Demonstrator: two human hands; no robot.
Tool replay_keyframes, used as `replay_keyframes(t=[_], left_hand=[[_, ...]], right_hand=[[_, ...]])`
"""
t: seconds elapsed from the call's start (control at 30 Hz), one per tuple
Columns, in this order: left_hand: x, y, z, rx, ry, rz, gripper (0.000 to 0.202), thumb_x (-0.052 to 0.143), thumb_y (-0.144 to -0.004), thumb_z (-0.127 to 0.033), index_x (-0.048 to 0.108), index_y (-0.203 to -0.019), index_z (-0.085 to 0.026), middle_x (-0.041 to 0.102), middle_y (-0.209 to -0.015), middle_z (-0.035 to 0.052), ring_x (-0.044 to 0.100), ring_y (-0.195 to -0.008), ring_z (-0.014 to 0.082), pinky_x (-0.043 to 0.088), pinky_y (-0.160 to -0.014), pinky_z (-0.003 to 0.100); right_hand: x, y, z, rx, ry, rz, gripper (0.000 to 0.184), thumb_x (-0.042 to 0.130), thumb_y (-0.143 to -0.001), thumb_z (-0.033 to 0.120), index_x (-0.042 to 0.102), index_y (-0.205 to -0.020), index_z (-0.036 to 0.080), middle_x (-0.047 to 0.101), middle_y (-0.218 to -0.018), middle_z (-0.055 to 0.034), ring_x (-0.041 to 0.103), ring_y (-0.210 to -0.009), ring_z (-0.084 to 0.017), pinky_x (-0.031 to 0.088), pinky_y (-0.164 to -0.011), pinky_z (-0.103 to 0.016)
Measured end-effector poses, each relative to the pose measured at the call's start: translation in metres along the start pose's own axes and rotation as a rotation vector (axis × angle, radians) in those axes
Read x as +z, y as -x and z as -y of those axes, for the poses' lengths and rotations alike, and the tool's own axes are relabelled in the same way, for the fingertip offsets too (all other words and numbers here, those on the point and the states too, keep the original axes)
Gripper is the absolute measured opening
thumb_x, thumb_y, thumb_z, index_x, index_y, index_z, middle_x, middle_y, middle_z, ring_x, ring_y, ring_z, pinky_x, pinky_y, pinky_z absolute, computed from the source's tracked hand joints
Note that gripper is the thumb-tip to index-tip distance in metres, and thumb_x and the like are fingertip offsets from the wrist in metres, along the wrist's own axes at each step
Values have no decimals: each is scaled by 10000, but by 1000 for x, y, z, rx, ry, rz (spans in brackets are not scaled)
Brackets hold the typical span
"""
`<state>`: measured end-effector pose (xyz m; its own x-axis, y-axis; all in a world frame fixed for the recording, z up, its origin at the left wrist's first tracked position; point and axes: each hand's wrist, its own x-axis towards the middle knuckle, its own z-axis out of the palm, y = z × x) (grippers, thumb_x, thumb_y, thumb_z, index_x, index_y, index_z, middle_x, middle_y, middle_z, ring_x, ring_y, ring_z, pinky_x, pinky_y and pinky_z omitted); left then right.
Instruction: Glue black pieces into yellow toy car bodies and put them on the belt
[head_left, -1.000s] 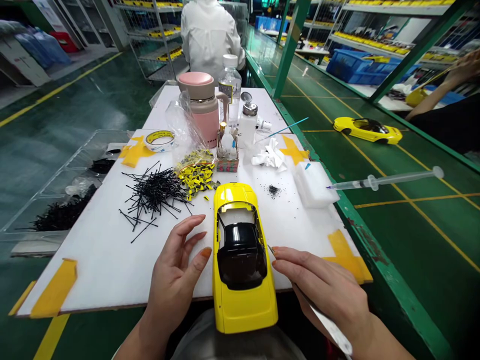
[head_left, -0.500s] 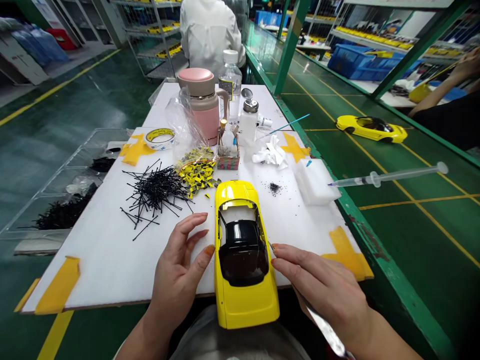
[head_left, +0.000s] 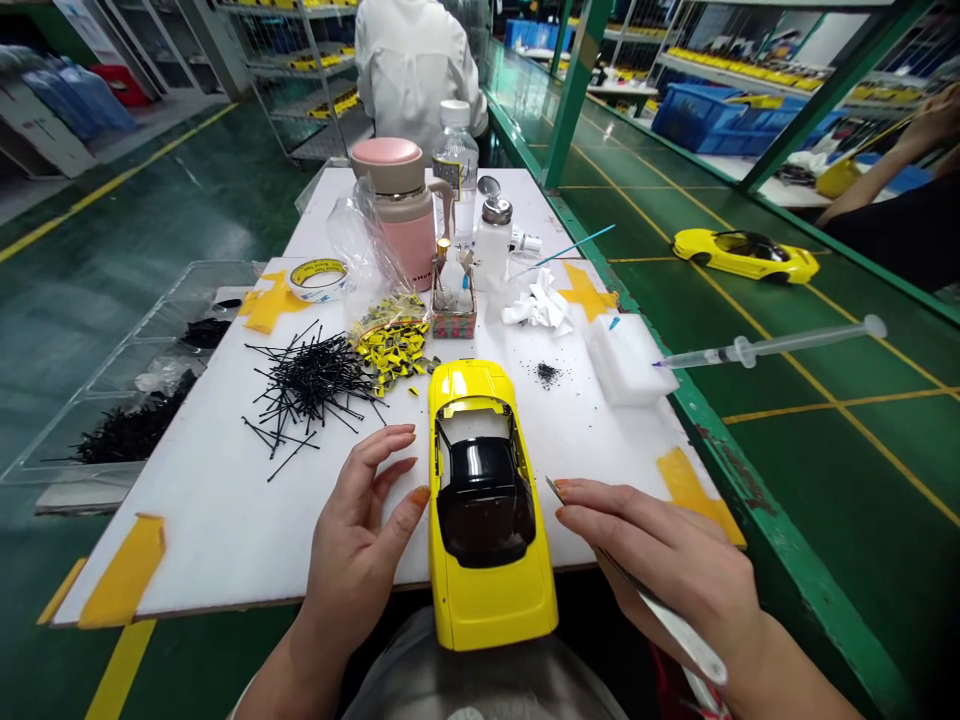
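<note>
"Grips?"
"Left hand (head_left: pixel 360 535) curls loose, holding nothing, thumb by my yellow car body (head_left: pixel 491 510), centre; my right hand (head_left: pixel 675 545) pinches tweezers (head_left: pixel 675 632), tips clear of it."
"Step?"
"Probably lining up; next wants steady tips."

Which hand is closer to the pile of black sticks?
Left. The left hand is on the near side of the black sticks; the right hand is farther off, across the yellow car.
</note>
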<state>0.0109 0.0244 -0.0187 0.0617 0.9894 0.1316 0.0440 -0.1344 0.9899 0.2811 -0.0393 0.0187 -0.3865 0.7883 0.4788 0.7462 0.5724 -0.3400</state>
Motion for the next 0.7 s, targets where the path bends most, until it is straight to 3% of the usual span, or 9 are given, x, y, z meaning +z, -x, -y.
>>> replay_keyframes(t=[0.13, 0.3, 0.47, 0.7], left_hand=[[0, 0, 1, 6, -3, 6, 341, 696, -924, -246, 656, -1255, -316, 576, -1432, 53, 525, -1392, 235, 525, -1116, 337], [-1, 0, -1, 4, -13, -4, 312, 709, -912, -261, 675, -1220, -307, 581, -1432, 61, 519, -1402, 258, 535, -1103, 349], [0, 1, -3, 22, -27, 12, 284, 690, -935, -245, 673, -1208, -320, 576, -1421, 39, 526, -1389, 208, 523, -1096, 270], [-1, -1, -3, 42, -123, 31, 258, 661, -961, -265, 673, -1214, -315, 570, -1432, 30, 552, -1357, 177, 521, -1092, 234]], right_hand=[[0, -7, 1, 101, -128, -71, 299, 548, -961, 13, 653, -1192, 172, 722, -1083, -88, 713, -976, -162, 592, -831, -246], [16, -5, 1, 210, -133, -71, 418, 412, -989, 59, 571, -1369, 132, 613, -785, -25, 624, -674, -153, 523, -573, -264], [31, 1, 7, 212, -28, 16, 494, 406, -932, 38, 549, -1403, 83, 624, -790, -39, 628, -645, -183, 519, -541, -304], [38, 1, 18, 199, 7, 25, 523, 401, -915, 26, 506, -1427, 52, 682, -865, -82, 670, -711, -208, 546, -576, -320]])
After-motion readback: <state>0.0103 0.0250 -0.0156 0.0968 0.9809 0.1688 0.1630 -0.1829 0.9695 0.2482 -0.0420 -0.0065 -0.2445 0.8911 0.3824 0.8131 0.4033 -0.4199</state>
